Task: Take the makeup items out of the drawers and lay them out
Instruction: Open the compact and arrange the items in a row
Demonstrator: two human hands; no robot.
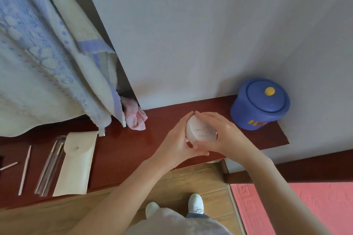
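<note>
A frosted white jar (199, 129) with faint print is held above the dark red tabletop (122, 150). My left hand (176, 142) grips it from the left and below; my right hand (215, 135) curls over it from the right. On the left of the tabletop lie a cream snap pouch (76, 162), a clear sleeve of thin tools (50, 166) and two slim pinkish sticks (24, 170), side by side. No drawer is in view.
A blue lidded pot (259, 104) with a yellow knob stands at the tabletop's right end against the white wall. A blue-and-white cloth (47, 59) hangs over the back left, with a pink cloth (134, 114) below it. Wood floor, my shoes and a pink mat (296, 208) lie below.
</note>
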